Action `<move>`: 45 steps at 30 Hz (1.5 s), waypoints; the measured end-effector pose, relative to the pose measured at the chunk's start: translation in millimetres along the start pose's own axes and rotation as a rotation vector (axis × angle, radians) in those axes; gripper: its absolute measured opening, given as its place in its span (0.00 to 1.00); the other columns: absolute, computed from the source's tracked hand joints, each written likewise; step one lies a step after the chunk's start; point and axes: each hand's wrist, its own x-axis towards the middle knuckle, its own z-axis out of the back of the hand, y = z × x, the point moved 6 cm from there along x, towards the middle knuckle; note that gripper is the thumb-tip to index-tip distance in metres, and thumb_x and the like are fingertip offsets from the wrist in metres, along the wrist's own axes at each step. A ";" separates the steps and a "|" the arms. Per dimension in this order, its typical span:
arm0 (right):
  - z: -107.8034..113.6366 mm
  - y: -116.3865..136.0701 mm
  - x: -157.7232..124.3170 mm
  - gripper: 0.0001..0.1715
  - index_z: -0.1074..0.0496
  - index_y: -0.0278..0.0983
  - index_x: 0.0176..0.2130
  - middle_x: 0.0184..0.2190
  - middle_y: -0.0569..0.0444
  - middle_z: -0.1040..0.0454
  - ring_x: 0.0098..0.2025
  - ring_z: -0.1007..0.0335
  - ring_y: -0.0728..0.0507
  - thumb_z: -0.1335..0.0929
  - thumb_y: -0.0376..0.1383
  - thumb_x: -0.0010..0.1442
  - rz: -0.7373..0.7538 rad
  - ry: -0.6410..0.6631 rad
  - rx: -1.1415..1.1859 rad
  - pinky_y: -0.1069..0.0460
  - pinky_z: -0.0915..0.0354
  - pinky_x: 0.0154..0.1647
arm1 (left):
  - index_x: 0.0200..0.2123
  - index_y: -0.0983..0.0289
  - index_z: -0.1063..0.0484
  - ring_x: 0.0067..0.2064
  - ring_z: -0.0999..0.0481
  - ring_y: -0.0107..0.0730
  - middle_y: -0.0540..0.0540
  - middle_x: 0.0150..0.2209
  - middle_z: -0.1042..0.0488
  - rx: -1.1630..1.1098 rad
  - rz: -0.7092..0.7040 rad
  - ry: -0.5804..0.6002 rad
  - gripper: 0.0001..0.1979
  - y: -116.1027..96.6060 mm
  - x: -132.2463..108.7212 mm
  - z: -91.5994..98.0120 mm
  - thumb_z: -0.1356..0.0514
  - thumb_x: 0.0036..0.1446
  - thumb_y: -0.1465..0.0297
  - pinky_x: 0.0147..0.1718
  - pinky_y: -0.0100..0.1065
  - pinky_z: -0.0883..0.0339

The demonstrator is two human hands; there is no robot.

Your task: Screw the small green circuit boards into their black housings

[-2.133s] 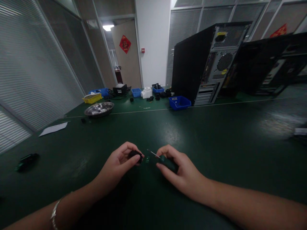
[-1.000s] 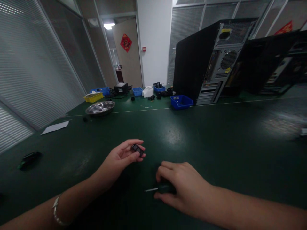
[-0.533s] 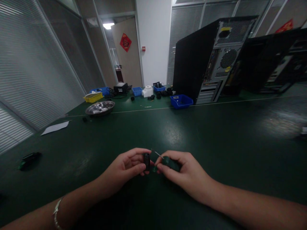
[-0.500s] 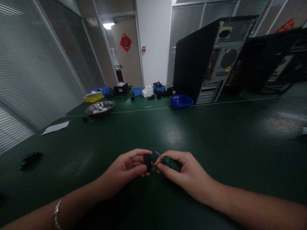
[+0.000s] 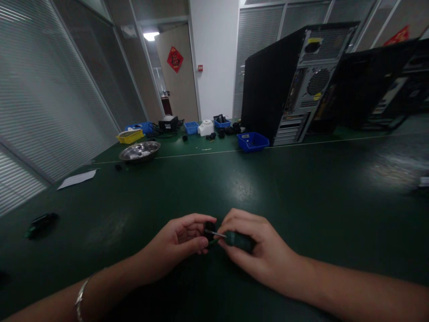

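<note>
My left hand [image 5: 187, 237] is closed on a small black part [image 5: 210, 226], gripping it between thumb and fingers; its exact kind does not show. In my right hand [image 5: 254, 237] is a screwdriver [image 5: 239, 241] with a dark green handle. Its thin metal shaft points left, and the tip lies over the face of the black part; whether it touches cannot be made out. A bit of green shows below the shaft between the hands, too small to name. Both hands are above the dark green tabletop [image 5: 161, 192].
At the back stand a blue bin [image 5: 253, 142], a metal bowl [image 5: 140, 151], a yellow tray [image 5: 130, 136] and a tall black computer case [image 5: 273, 85]. A dark object [image 5: 42, 223] lies at the left, with a white sheet [image 5: 77, 179] farther back.
The screwdriver has swung down and left, so its shaft now crosses the black part instead of pointing up above it. My left hand has turned the part slightly.
</note>
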 end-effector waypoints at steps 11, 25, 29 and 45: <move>-5.4 -3.2 -2.3 0.13 0.24 0.34 0.37 0.34 0.51 0.27 0.36 0.28 0.45 0.32 0.21 0.55 -0.010 0.007 -0.048 0.52 0.33 0.36 | 0.53 0.62 0.30 0.40 0.27 0.32 0.55 0.41 0.25 0.081 -0.004 -0.001 0.19 0.1 -1.4 -3.4 0.37 0.58 0.72 0.42 0.36 0.34; -4.5 -6.0 -2.0 0.09 0.27 0.35 0.35 0.33 0.53 0.29 0.35 0.30 0.45 0.32 0.23 0.57 -0.045 -0.043 -0.052 0.52 0.35 0.35 | 0.54 0.62 0.31 0.43 0.27 0.34 0.56 0.43 0.24 0.087 0.001 0.008 0.20 0.8 -4.2 -7.3 0.37 0.58 0.70 0.45 0.37 0.35; -5.1 -6.8 -3.4 0.10 0.28 0.36 0.35 0.33 0.53 0.30 0.35 0.31 0.45 0.33 0.22 0.56 -0.047 -0.049 -0.046 0.52 0.35 0.35 | 0.55 0.60 0.32 0.43 0.27 0.36 0.56 0.44 0.24 0.138 -0.039 0.014 0.23 2.1 -4.4 -8.2 0.35 0.57 0.70 0.44 0.38 0.34; -6.7 -6.7 -4.7 0.09 0.33 0.36 0.34 0.32 0.55 0.32 0.34 0.33 0.46 0.34 0.23 0.56 -0.093 -0.046 -0.035 0.52 0.37 0.34 | 0.55 0.61 0.31 0.45 0.25 0.41 0.57 0.42 0.23 0.218 -0.065 0.001 0.22 0.6 -4.6 -11.9 0.36 0.58 0.68 0.46 0.41 0.32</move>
